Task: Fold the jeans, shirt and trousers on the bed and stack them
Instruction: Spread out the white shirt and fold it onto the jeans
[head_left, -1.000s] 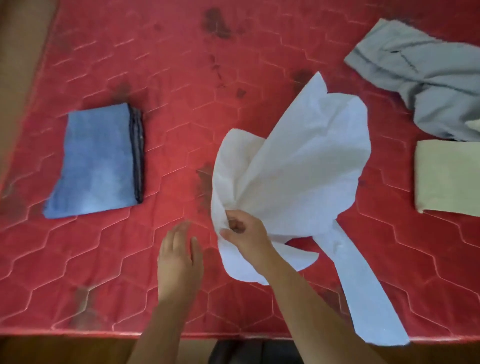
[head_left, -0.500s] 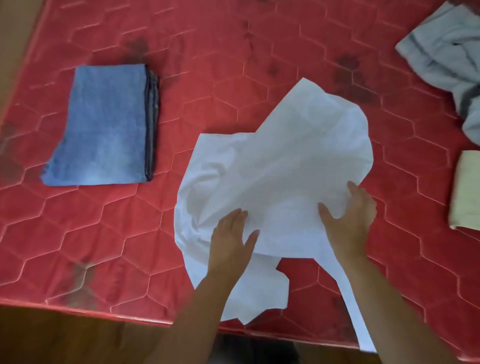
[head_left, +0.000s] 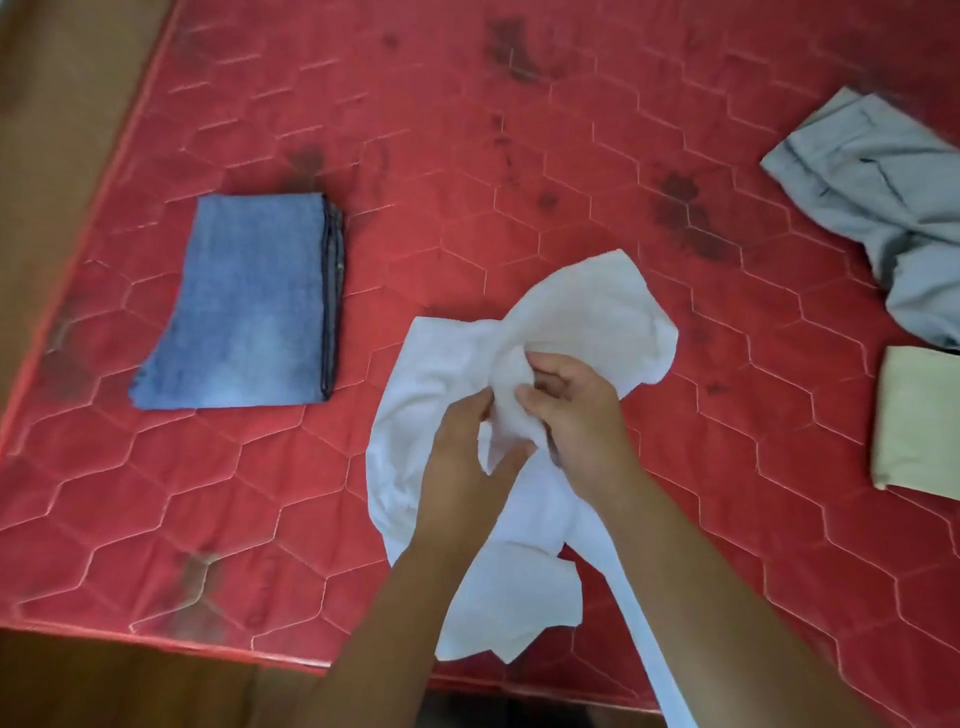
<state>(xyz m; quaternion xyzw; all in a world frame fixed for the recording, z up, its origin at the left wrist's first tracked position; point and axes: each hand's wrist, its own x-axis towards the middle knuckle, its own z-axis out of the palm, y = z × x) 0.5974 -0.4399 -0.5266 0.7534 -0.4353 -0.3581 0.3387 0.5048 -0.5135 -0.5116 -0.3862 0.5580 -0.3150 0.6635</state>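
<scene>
Both hands meet at the centre of the frame, each pinching the same bunched ridge of the shirt (head_left: 587, 322). The left hand (head_left: 462, 462) comes in from the lower middle, thumb and fingers closed on a fold of white cloth. The right hand (head_left: 576, 415) sits just above and to the right of it, fingers curled, gripping the fabric so that the 2 hands nearly touch.

The shirt is thin, white and heavily crumpled, a loose irregular mass with rounded lobes at its upper edge and a flat pointed flap lower down. A long narrow strip of it trails toward the bottom edge of the frame, past the edge of the mattress (head_left: 467, 156).

The mattress is red, quilted in a stitched hexagon pattern, with dark smudged stains scattered across the upper half and a piped border along its left and lower edges.

At the left of the frame the jeans (head_left: 249, 306) lie folded into a neat slab, faded blue denim on top, dark stacked layers showing along the right side. At the upper right the trousers (head_left: 878, 192) lie unfolded and rumpled, smooth grey cloth with visible seams. Just below them, at the right edge, a pale yellow-green cloth (head_left: 919, 421) lies folded flat with a rounded corner, partly cut off by the frame.
</scene>
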